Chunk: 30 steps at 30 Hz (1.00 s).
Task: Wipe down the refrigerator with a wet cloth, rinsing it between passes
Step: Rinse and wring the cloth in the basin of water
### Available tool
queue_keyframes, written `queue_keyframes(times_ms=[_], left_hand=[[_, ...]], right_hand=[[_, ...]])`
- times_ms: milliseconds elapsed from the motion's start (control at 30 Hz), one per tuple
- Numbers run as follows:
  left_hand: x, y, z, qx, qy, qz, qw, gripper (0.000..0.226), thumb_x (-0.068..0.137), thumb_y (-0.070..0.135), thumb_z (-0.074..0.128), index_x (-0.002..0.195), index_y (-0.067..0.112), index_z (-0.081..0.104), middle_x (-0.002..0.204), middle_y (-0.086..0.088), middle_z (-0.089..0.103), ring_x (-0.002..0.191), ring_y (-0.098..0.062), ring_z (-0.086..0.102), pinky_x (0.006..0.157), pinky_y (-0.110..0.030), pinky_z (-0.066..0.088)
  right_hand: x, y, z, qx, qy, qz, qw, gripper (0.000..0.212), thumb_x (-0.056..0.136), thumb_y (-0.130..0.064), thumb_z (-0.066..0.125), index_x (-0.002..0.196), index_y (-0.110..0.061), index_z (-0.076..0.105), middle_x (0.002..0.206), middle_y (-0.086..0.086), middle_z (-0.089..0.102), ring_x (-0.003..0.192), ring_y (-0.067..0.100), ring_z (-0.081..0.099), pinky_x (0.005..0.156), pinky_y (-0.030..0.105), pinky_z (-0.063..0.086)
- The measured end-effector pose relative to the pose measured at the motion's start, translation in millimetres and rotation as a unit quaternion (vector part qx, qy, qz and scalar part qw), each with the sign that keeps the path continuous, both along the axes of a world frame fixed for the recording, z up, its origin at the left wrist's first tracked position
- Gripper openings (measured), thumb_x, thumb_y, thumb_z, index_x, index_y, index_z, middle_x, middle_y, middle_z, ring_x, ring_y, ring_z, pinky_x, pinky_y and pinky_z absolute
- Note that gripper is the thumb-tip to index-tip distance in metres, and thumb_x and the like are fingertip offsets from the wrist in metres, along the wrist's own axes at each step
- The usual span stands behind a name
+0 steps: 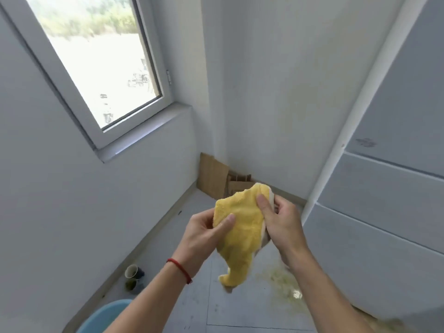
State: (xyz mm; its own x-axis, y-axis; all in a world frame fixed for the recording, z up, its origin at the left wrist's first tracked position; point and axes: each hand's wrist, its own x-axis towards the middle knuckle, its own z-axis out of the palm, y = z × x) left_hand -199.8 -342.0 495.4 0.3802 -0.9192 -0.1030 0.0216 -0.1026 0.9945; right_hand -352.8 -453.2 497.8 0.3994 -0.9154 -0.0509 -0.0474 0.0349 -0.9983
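- Left hand (204, 233): I see it gripping the yellow cloth (240, 231) at its left upper edge, thumb laid across the near face and fingers curled behind. A red string bracelet (180, 270) circles the wrist.
- Right hand (280, 224): I see it pinching the cloth's upper right corner, thumb pressed on the yellow face, fingers wrapped round the back where a paler underside shows.
- Cloth: held in the air between both hands, in front of me and above the floor (240, 308). Its long axis runs from the raised corner at upper right down to a narrow tail at lower left; the tail hangs free and points at the floor. The upper part is spread wide between the two grips, the lower part bunched.
- Refrigerator (384, 200): stands at my right, pale grey, with its door panels stacked one above another; the cloth is apart from it.
- Floor: grey tiles with a greenish-yellow stain (281, 282) near the refrigerator's base.
- Surroundings: a blue basin (105, 316) at the lower left edge, two cups (133, 276) by the left wall, cardboard (216, 176) leaning in the corner, a window (96, 56) at upper left.
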Motion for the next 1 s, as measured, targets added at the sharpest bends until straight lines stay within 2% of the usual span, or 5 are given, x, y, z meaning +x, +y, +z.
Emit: queue_keyframes(times_ms=[100,300,467,733,1000], left_hand=[[-57,-45,1,0.042,0.014,-0.004,0.999,0.035,0.091,0.038,0.070,0.106,0.006,0.073,0.097,-0.013,0.076,0.092,-0.028,0.074,0.076,-0.040,0.062],[-113,-102,-16,0.089,-0.084,-0.048,0.991,0.018,0.100,0.034,0.062,0.100,0.019,0.073,0.098,-0.009,0.074,0.095,-0.027,0.070,0.076,-0.039,0.060],[-147,-140,-34,0.152,-0.041,-0.079,0.984,0.021,0.096,0.035,0.069,0.104,0.016,0.067,0.105,-0.011,0.072,0.097,-0.027,0.070,0.085,-0.049,0.062],[-157,-164,-35,0.087,0.009,-0.141,0.986,0.021,0.105,0.046,0.047,0.105,0.025,0.051,0.104,-0.011,0.062,0.090,-0.027,0.065,0.075,-0.048,0.060],[-138,-185,-35,0.153,-0.057,-0.238,0.957,0.029,0.101,0.049,0.054,0.122,0.029,0.049,0.116,-0.007,0.064,0.099,-0.022,0.068,0.080,-0.047,0.061]], right_hand=[[-59,-17,-23,0.193,-0.062,0.116,0.972,0.039,0.095,-0.037,0.073,0.127,-0.015,0.064,0.117,0.014,0.075,0.108,0.034,0.072,0.094,0.057,0.058],[-154,-54,-59,0.174,-0.118,-0.020,0.977,0.044,0.089,-0.005,0.078,0.128,-0.017,0.063,0.116,0.014,0.075,0.108,0.035,0.073,0.092,0.051,0.059],[-177,-53,-82,0.203,0.001,-0.117,0.972,0.023,0.093,-0.021,0.075,0.110,-0.005,0.073,0.098,0.012,0.079,0.090,0.028,0.076,0.073,0.040,0.059],[-193,-52,-61,0.197,-0.169,-0.215,0.941,0.023,0.097,-0.021,0.070,0.119,-0.016,0.068,0.112,0.013,0.077,0.103,0.032,0.075,0.094,0.053,0.058],[-180,-44,-65,0.150,-0.013,-0.262,0.953,0.059,0.091,-0.017,0.078,0.131,-0.045,0.045,0.110,0.014,0.073,0.094,0.027,0.075,0.071,0.036,0.062]])
